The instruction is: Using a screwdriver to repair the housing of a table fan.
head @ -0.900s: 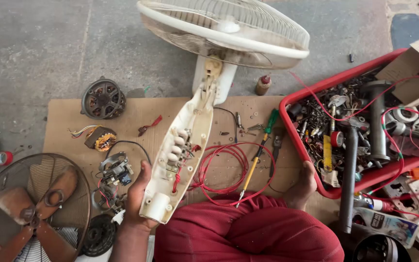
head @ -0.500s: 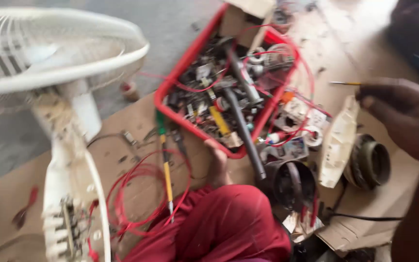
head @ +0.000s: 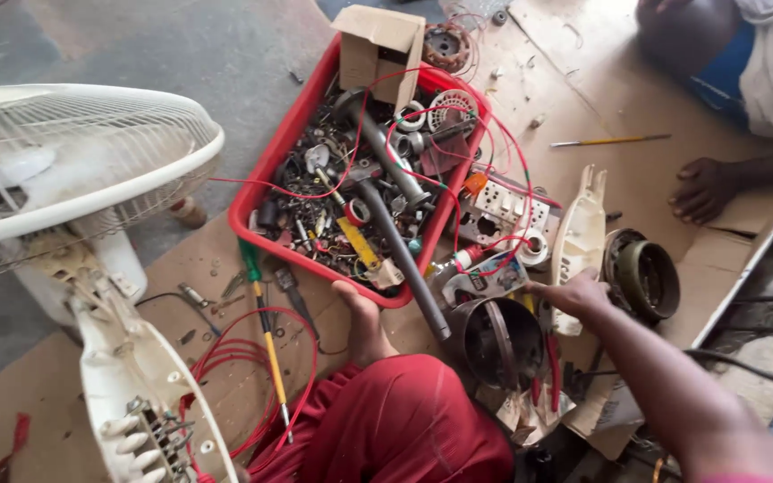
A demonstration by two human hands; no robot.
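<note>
Your right hand (head: pixel 574 293) reaches, fingers loose and grasping nothing, toward the white plastic fan cover (head: pixel 581 234) lying just beside the red parts tray (head: pixel 266 174), while your left hand is out of view

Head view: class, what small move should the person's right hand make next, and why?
Probably ease slightly further left and close the fingers on the small printed tube. The right hand is open and holds nothing. It reaches across the white plastic cover, with its fingertips pointing at the tube beside the red tray. The cover itself could be the target instead.
</note>
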